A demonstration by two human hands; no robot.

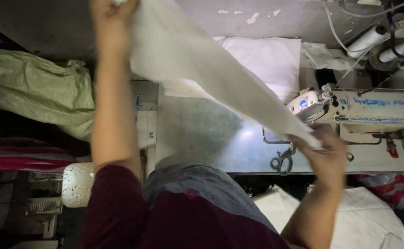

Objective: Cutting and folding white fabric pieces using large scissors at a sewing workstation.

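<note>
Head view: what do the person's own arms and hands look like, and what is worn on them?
Both hands are bare: no gloves, rings or watch visible on the left hand or right hand. The forearms are uncovered. A dark maroon sleeve covers the left upper arm, pushed up to about the elbow; the right arm's sleeve is out of view.

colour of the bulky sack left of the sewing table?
Pale yellowish-green sack, crinkled woven-plastic look; shows in the head view, at the left edge.
</note>
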